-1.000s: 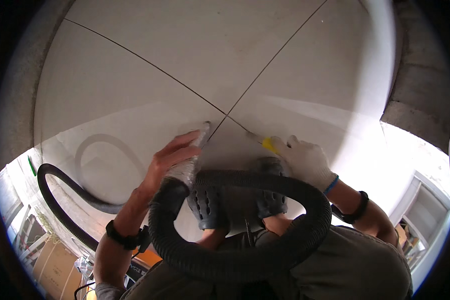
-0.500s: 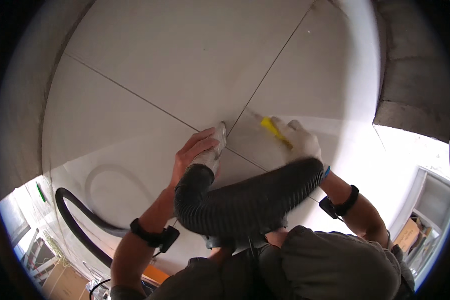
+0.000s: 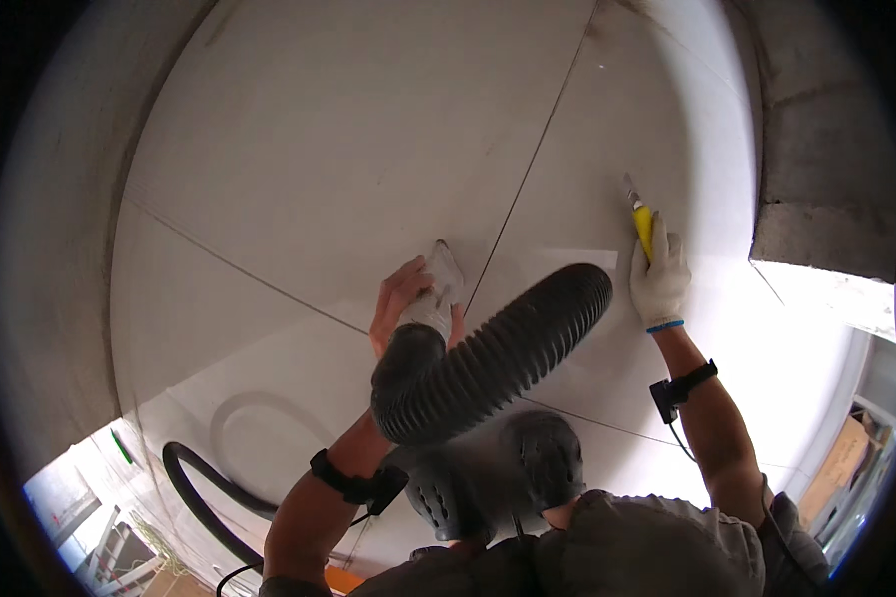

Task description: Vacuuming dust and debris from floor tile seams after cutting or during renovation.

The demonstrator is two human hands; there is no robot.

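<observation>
My left hand [image 3: 398,297], bare, grips a whitish, partly see-through nozzle [image 3: 436,289] just left of a dark tile joint [image 3: 528,179]. Fitted to that nozzle is a ribbed black hose [image 3: 498,363], which bends up toward me and hides part of the floor and of my left wrist. In a white knit glove with a blue cuff, my right hand [image 3: 660,279] is closed round a yellow-handled tool [image 3: 643,231]. Its narrow metal blade points away from me, over the pale tile and right of the joint. I cannot tell whether the tip touches the tile.
Large pale floor tiles [image 3: 299,149] spread all round. A thin black hose [image 3: 194,502] curls at the lower left, near a green stick [image 3: 120,446]. Black knee pads [image 3: 548,458] show below. A grey wall edge [image 3: 816,234] stands right, with a cardboard box [image 3: 836,458] behind.
My right hand has moved right and forward with the yellow tool, away from the joint crossing. The ribbed hose has swung, its near end rising. My left hand keeps the nozzle; the view has shifted slightly.
</observation>
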